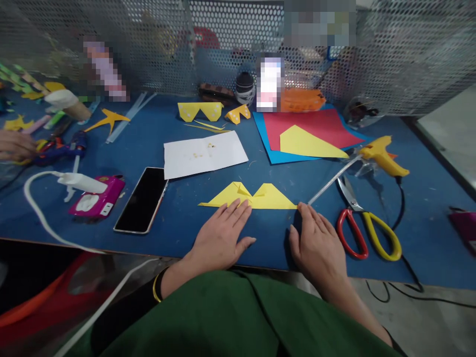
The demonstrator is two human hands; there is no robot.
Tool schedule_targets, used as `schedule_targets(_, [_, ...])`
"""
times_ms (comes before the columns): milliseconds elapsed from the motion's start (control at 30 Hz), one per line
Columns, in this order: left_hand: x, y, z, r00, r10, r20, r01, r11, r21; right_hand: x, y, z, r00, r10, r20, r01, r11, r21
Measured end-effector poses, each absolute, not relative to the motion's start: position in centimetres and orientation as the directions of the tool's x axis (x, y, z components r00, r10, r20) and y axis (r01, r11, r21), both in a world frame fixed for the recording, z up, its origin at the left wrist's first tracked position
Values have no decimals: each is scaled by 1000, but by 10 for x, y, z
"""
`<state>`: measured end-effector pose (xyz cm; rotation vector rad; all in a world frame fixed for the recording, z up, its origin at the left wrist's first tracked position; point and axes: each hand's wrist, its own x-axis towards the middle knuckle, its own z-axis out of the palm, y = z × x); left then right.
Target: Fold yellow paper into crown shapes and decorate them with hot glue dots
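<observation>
A folded piece of yellow paper (pixel 269 196) with two peaks and a notch between them lies flat on the blue table. My left hand (pixel 223 233) rests palm down, its outstretched fingertips pressing the paper's lower edge left of the middle. At the paper's right corner, the fingertips of my right hand (pixel 318 243) touch the tip, the fingers extended and the thumb apart. Scissors (pixel 355 210) with one red and one yellow handle lie just right of that hand. Behind them sits a yellow glue gun (pixel 383 153) with a long glue stick.
A phone (pixel 143 201), a white sheet (pixel 204 156) with scraps and a purple power socket (pixel 98 198) lie left. Red, blue and yellow paper (pixel 308 144) is stacked behind. Yellow cut-outs (pixel 201 110) lie near the mesh partition (pixel 156 54). Another person's hand (pixel 17 145) is far left.
</observation>
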<state>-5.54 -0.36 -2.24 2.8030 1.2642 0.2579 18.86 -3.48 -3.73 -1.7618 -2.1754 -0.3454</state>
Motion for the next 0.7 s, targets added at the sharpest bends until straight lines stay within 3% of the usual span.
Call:
schedule_targets(200, [-51, -5, -21, 635, 766, 105, 753, -643, 139, 181, -39, -32, -204, 888, 412, 975, 221, 8])
schedule_targets(433, [-49, -7, -17, 631, 774, 57, 761, -632, 146, 145, -30, -30, -489, 790, 371, 820, 561, -115])
schedule_targets(700, [-68, -10, -16, 528, 846, 76, 838, -533, 115, 143, -27, -30, -480, 802, 356, 825, 550, -126])
